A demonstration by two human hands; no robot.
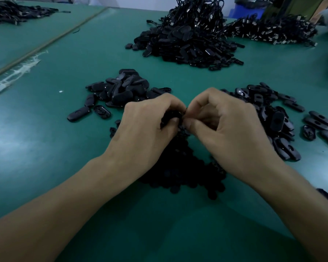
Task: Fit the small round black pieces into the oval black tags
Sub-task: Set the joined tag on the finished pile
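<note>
Item: left hand [151, 125], fingers curled round a dark part, seemingly an oval tag [169, 119], held above the heap of small round pieces [178, 167].
Item: right hand [225, 125], fingertips pinching the tag's near end; whether a round piece sits between them, I cannot tell.
Hazard: a skewed press could pop the piece loose and lose it among its lookalikes on the green table [45, 129].
</note>
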